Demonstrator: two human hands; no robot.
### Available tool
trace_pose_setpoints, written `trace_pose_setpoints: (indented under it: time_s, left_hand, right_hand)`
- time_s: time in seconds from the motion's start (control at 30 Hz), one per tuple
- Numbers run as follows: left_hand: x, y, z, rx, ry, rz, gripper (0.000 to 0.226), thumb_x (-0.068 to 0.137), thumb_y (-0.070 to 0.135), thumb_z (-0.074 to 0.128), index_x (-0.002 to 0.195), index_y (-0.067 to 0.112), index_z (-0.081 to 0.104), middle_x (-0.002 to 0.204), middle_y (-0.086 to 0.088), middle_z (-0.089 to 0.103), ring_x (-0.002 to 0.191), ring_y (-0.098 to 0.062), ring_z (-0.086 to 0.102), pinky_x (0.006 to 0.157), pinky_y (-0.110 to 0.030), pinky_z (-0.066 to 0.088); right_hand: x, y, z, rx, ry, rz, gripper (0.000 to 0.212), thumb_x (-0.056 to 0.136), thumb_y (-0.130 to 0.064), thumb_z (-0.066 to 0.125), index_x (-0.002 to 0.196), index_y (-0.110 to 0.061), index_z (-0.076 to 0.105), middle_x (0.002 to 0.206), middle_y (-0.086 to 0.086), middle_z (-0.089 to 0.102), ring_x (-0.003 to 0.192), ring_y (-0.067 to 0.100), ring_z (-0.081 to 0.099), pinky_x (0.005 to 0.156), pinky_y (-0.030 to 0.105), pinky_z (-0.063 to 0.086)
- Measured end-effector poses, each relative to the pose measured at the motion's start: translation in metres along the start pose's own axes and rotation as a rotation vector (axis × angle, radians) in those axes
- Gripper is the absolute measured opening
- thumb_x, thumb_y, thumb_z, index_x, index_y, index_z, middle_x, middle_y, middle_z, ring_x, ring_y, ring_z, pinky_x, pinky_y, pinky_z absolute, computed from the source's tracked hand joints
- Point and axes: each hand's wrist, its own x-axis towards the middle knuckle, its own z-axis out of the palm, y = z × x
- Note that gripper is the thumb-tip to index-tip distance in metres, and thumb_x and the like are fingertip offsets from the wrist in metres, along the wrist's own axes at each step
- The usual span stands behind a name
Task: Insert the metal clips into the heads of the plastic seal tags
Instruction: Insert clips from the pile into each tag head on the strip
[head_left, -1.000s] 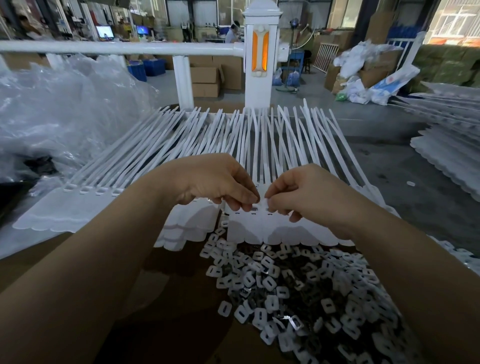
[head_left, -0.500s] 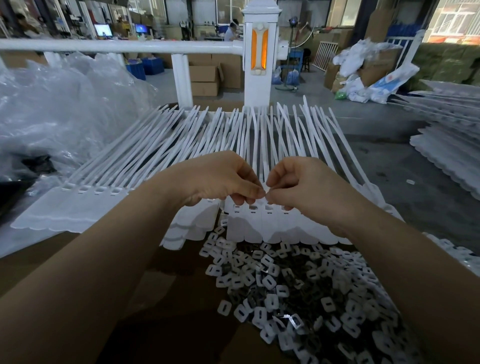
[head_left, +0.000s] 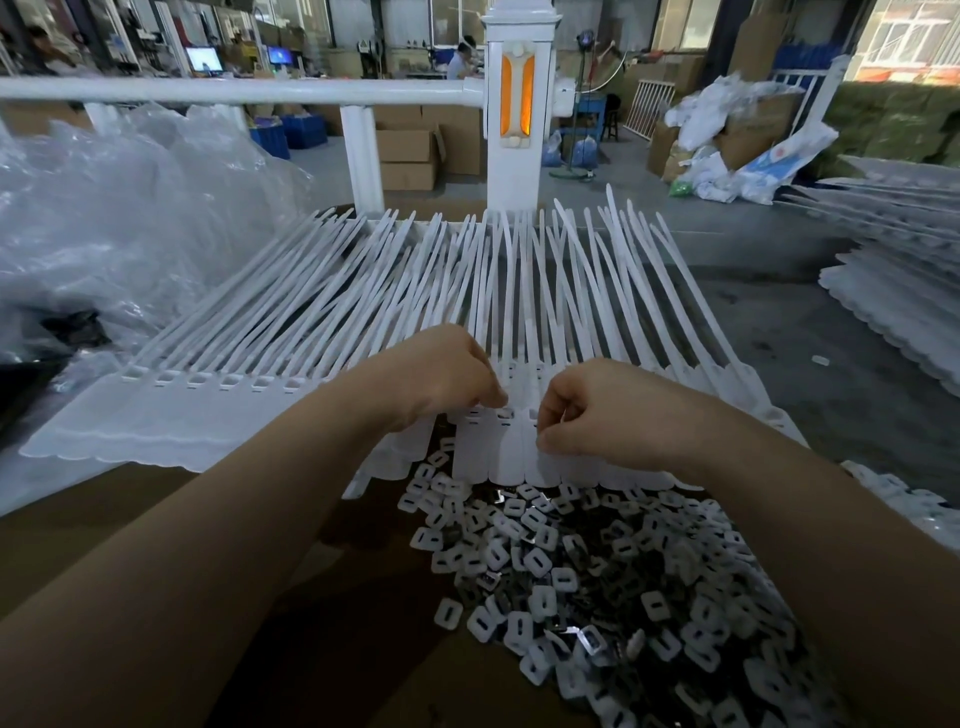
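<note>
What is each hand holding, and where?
Both hands, left and right, have curled fingers at the tag heads; whether either pinches a clip cannot be told.

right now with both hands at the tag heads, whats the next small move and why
Probably press the right hand fingertips down at the tag head below them, while the left hand steadies the row. Both sets of fingertips sit at the slots; whether a clip is pinched there is hidden.

Brown cardboard surface (head_left: 156, 519), white plastic seal tags (head_left: 311, 332) fanned in joined rows across its far part, loose pile of metal clips (head_left: 597, 582) heaped on its near right.
</note>
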Motion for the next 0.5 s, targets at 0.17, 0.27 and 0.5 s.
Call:
trace_pose_setpoints:
  time_s: [0.17,0.27,0.5]
  left_hand:
    - [-0.001,0.0002,0.0025,0.016,-0.007,0.002,0.011,0.082,0.02,0.075,0.074,0.018,0.069,0.078,0.002,0.065,0.078,-0.013,0.059,0.069,-0.027,0.042]
    - [-0.0003,0.0002,0.0038,0.058,-0.003,0.003,0.01,0.083,0.022,0.075,0.077,0.018,0.068,0.08,0.002,0.065,0.078,-0.014,0.06,0.075,-0.03,0.046]
    - [-0.0041,-0.0024,0.0055,0.16,-0.002,0.065,0.012,0.085,0.027,0.073,0.083,0.018,0.065,0.079,0.002,0.064,0.074,-0.012,0.061,0.061,-0.026,0.044]
  right_hand:
    - [0.0007,-0.0002,-0.0006,-0.011,-0.02,-0.004,0.007,0.086,-0.028,0.07,0.081,-0.026,0.066,0.077,-0.014,0.061,0.069,0.0,0.056,0.054,0.018,0.037]
    - [0.0011,0.0,0.0,-0.008,-0.018,-0.007,0.007,0.085,-0.028,0.071,0.081,-0.026,0.066,0.077,-0.014,0.06,0.069,0.0,0.055,0.054,0.018,0.036]
    - [0.0002,-0.0007,0.0012,-0.01,-0.02,-0.005,0.005,0.085,-0.028,0.07,0.084,-0.024,0.067,0.08,-0.012,0.063,0.072,0.003,0.057,0.056,0.019,0.039]
